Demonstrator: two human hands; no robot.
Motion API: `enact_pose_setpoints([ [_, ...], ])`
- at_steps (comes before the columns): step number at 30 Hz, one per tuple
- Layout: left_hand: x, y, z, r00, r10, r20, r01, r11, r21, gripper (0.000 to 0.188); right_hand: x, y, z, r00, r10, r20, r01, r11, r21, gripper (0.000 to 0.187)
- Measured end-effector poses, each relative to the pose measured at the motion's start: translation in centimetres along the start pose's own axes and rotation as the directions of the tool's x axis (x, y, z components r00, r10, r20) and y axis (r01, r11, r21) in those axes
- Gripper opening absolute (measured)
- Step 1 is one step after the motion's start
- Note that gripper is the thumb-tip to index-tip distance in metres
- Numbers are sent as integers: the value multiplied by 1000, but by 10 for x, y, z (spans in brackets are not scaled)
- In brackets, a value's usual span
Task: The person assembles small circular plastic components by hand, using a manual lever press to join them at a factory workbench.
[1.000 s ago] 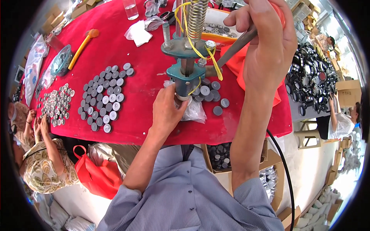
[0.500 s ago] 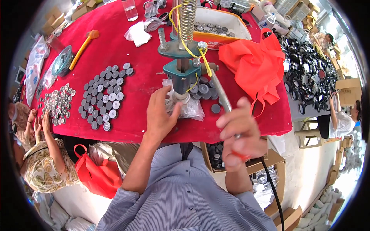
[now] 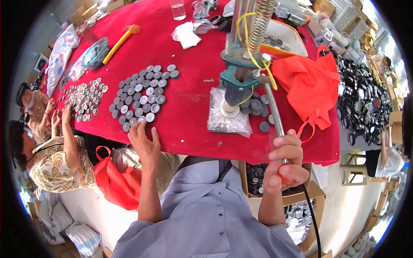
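Note:
My right hand (image 3: 286, 161) is wrapped round the lower end of a metal lever (image 3: 275, 112) with a red knob. The lever belongs to a green hand press (image 3: 241, 77) with a coil spring and yellow straps. Under the press head, a pale round part (image 3: 229, 110) sits on a plastic-wrapped block (image 3: 217, 114). My left hand (image 3: 146, 144) is at the table edge, fingers apart, its fingertips beside the nearest of several grey round caps (image 3: 150, 99). Whether it touches one I cannot tell. More grey caps (image 3: 256, 105) lie behind the press, to its right.
Small silvery rings (image 3: 88, 101) lie at the left, near a co-worker's hands (image 3: 64, 114). Beyond are an orange hammer (image 3: 120, 45) and a teal basket (image 3: 95, 53). A red bag (image 3: 305, 86) lies right of the press. An open box (image 3: 254, 178) stands below the table edge.
My left hand has moved from the press base leftward to the grey caps. The right hand now grips the lever more closely. The whole view has shifted, with the table appearing farther right.

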State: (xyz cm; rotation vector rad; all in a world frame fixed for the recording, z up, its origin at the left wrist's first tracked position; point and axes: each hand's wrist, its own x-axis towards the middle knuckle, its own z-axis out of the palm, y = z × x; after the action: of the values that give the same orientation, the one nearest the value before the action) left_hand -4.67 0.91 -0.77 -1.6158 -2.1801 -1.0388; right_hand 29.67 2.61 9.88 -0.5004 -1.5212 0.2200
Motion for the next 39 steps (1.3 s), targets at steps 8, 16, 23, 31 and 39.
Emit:
enact_pose_setpoints([
  [8,16,3,8,997,-57,48,67,966,-250,36,6,-4,4,999,51,-15,-51,999,-6,30],
  [16,27,24,15,987,-50,155,83,973,-214,34,10,-1,5,1000,-3,-16,2,1000,-31,28],
  [23,31,86,13,976,88,200,-15,939,-343,42,54,-4,-4,997,0,78,-4,999,52,23],
  [31,50,156,53,928,281,246,-122,851,-511,53,141,29,22,999,45,-13,-45,999,-8,30],
  [39,46,177,63,875,290,389,-6,807,-590,51,159,26,28,991,136,-12,-130,970,208,24],
])
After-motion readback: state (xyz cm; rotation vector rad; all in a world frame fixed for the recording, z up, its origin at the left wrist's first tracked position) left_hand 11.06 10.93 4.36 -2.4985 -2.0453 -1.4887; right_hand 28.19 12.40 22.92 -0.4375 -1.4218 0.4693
